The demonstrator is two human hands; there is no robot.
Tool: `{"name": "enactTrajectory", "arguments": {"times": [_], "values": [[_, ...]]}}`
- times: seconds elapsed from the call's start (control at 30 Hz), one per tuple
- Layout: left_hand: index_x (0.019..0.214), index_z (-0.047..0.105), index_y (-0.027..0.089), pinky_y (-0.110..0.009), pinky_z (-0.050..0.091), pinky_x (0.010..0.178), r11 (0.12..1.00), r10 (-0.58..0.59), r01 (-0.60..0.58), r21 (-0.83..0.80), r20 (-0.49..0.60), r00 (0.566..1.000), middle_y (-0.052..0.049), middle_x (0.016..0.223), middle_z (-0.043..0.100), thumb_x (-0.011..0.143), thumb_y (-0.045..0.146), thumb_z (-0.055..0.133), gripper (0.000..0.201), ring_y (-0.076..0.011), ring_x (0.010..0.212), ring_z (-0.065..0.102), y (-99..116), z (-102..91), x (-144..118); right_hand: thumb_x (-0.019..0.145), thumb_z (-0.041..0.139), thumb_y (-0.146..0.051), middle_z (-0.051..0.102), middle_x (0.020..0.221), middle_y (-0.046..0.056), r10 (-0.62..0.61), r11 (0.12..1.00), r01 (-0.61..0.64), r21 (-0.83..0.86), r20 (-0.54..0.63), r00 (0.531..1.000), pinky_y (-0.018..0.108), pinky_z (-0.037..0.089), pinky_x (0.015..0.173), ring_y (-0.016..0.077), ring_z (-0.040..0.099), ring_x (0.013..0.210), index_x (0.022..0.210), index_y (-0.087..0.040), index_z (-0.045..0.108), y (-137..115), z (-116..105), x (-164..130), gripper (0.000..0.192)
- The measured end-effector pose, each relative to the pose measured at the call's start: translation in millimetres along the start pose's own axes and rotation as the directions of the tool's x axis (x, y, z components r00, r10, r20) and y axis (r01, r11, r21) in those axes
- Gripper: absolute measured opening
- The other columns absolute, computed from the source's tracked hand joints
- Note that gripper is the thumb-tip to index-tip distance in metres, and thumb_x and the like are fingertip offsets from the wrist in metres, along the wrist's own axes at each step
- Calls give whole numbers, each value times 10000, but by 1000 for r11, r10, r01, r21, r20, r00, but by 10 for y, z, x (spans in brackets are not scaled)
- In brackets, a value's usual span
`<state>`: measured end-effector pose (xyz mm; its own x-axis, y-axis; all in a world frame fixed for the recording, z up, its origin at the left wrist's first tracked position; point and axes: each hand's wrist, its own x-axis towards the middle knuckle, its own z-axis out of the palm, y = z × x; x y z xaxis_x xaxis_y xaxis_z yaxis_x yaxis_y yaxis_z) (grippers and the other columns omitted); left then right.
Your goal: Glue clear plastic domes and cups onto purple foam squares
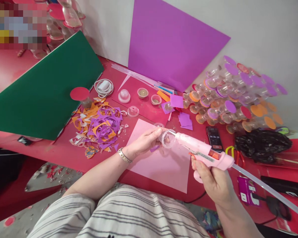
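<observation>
My right hand (215,180) is wrapped round the handle of a pink hot glue gun (201,150), with a long clear glue stick (265,185) sticking out of its back end. The gun's nozzle points left and meets the rim of a small clear plastic cup (168,138). Fingers of my left hand (152,137) close on that cup from the left. Both hands are above a pink sheet (151,165) lying on the red table. Part of a purple piece shows under my left fingers; whether it is joined to the cup is hidden.
Purple and orange paper scraps (104,125) pile up at left, beside a red-topped clear piece (79,94). Purple squares (185,120), clear domes (124,96) and small cups (142,93) lie beyond my hands. Stacked clear pieces with coloured discs (229,89), a phone (214,138) and scissors (235,155) are at right.
</observation>
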<state>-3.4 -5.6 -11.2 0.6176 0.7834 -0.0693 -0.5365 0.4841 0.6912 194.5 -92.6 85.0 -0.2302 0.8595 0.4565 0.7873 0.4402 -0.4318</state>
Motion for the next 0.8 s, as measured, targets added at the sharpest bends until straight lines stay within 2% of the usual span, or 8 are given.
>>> {"name": "enactTrajectory", "arguments": {"times": [0.13, 0.27, 0.53, 0.67, 0.8], "values": [[1010, 734, 138, -251, 468, 694, 1000, 0, 0, -16, -14, 1000, -65, 851, 709, 770, 613, 731, 532, -146, 758, 636, 12, 1, 5, 977, 496, -428, 647, 514, 20, 143, 988, -146, 50, 65, 988, 216, 480, 363, 137, 584, 383, 786, -177, 675, 56, -20, -50, 362], [989, 745, 142, -236, 479, 698, 999, 11, -11, -40, -7, 1000, -57, 832, 697, 754, 615, 744, 529, -142, 772, 633, 37, 11, 10, 952, 508, -511, 673, 550, 46, 278, 952, -286, 108, 80, 957, 206, 489, 351, 146, 614, 409, 769, -170, 682, 74, -44, -79, 425], [1040, 753, 144, -251, 507, 642, 995, 82, -79, -67, 40, 996, -54, 815, 684, 795, 594, 715, 514, -145, 689, 640, 90, -9, 11, 950, 549, -430, 676, 557, 41, 238, 963, -242, 121, 50, 970, 202, 500, 357, 146, 611, 413, 791, -170, 679, 101, -53, -146, 330], [1029, 761, 151, -216, 481, 631, 991, 94, -96, -89, -21, 995, -47, 816, 693, 787, 566, 741, 481, -121, 695, 628, 108, -6, 17, 963, 526, -398, 648, 538, 19, 230, 962, -240, 128, 89, 969, 204, 481, 351, 129, 572, 388, 809, -175, 679, 115, -57, -180, 311], [1022, 757, 137, -206, 468, 643, 992, 87, -93, -89, -66, 994, -58, 850, 711, 759, 554, 773, 493, -114, 723, 617, 131, 10, 20, 958, 536, -381, 690, 636, 45, 201, 971, -209, 117, 76, 977, 229, 514, 411, 142, 612, 459, 813, -180, 665, 118, -58, -200, 279]]}}
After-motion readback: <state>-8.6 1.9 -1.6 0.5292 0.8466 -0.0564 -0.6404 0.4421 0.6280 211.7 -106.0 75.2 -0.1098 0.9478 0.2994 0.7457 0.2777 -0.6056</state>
